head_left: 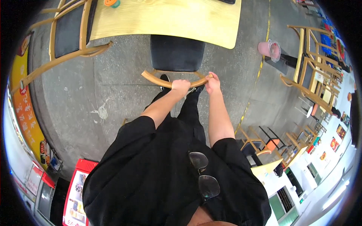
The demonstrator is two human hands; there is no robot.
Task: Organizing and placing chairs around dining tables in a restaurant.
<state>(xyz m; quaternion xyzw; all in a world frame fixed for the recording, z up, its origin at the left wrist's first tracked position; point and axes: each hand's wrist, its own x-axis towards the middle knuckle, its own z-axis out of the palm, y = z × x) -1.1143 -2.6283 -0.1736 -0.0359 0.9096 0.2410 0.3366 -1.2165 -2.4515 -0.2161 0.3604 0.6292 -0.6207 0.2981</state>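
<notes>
Before me stands a wooden chair with a black padded seat [177, 53], its front part hidden beneath a light wood-grain table [167, 19]. The chair's curved wooden top rail [155, 80] faces me. My left hand [181, 85] is wrapped over the rail near its middle. At the rail's right end, my right hand [212, 82] grips the wood, thumb and fingers around the tip. Both my shoes are on the floor below the rail, partly covered by it.
Another wooden chair [68, 34] stands at the table's left side. An orange-lidded container [112, 2] sits on the tabletop. A pink bucket with a plastic liner [265, 49] stands right, by a yellow floor line [258, 70]. Behind me on the left is a red-framed display fridge [74, 195].
</notes>
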